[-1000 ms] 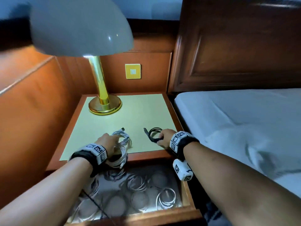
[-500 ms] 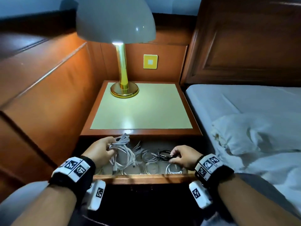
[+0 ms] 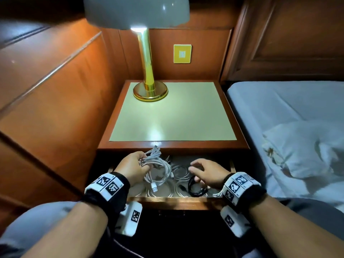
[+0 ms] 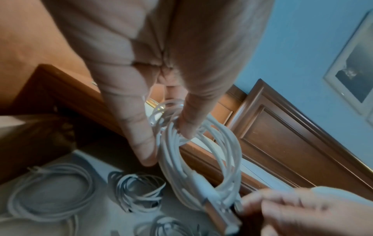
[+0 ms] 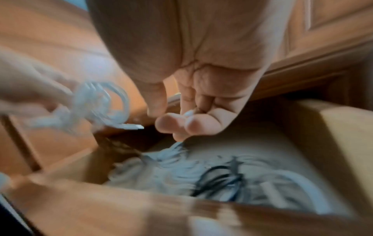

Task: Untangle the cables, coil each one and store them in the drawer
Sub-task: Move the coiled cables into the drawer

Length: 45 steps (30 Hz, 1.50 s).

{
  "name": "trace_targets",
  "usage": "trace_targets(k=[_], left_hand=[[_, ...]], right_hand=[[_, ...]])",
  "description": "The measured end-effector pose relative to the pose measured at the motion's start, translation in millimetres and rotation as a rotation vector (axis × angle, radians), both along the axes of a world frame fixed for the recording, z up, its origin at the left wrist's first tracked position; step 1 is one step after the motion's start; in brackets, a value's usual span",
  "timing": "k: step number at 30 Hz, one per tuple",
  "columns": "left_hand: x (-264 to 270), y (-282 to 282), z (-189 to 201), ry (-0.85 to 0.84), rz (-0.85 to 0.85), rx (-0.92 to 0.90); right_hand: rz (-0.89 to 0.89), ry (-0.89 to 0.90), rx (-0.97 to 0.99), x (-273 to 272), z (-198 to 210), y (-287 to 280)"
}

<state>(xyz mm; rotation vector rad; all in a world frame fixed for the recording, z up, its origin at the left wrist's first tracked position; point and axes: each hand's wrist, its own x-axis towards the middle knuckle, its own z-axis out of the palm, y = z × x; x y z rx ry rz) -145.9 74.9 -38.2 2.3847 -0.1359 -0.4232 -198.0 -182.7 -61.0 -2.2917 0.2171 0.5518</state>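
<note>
My left hand [image 3: 144,161] grips a coiled white cable [image 3: 160,170] and holds it over the back left of the open drawer [image 3: 176,202]. In the left wrist view my left hand [image 4: 167,146] pinches the white coil [image 4: 201,151] between thumb and fingers, and its USB plug hangs down. My right hand [image 3: 194,172] hovers over the drawer's right side, fingers loosely curled and holding nothing [image 5: 165,119]. A coiled black cable [image 3: 195,189] lies in the drawer just under it [image 5: 220,180]. Several white coils [image 4: 50,191] lie on the drawer floor.
The nightstand top [image 3: 173,112] carries a brass lamp [image 3: 149,90] at its back left. A bed [image 3: 288,118] with white bedding is close on the right. A wood-panelled wall runs along the left.
Both hands came down from the nightstand top into the drawer. My right hand let go of the black cable, which now lies in the drawer. My left hand still holds the white coil.
</note>
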Motion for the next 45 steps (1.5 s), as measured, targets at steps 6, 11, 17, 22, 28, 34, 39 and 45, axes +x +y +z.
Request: trace_targets(k=[6,11,17,22,28,34,39,45], left_hand=[[-9.8,-35.4,-17.4,0.083,0.002,-0.133],[-7.2,-42.4,-18.8,0.262,0.100,-0.236],[12.1,-27.6,-16.4,0.178,0.093,0.163],[12.1,-17.7,-27.6,0.293,-0.131,0.538],[4.6,-10.8,-18.9,0.177,-0.307,0.556],[-27.2,-14.2,-22.1,0.260,-0.506,0.669],[-42.7,-15.1,-33.3,0.055,-0.481,0.785],[-46.5,-16.0,-38.5,-0.090,-0.434,0.754]], right_hand=[[0.090,0.000,0.337,-13.9,4.6,25.0],[0.087,-0.085,0.105,-4.2,-2.3,18.4],[0.004,0.132,0.236,6.4,-22.4,6.9],[0.056,0.157,-0.207,16.3,-26.5,2.9],[0.227,0.097,-0.369,-2.4,-4.2,-2.9],[0.386,0.129,-0.469,-37.2,7.1,5.4],[0.337,-0.058,-0.680,-50.2,-11.5,12.9],[0.249,-0.109,-0.692,-51.3,-14.3,4.8]])
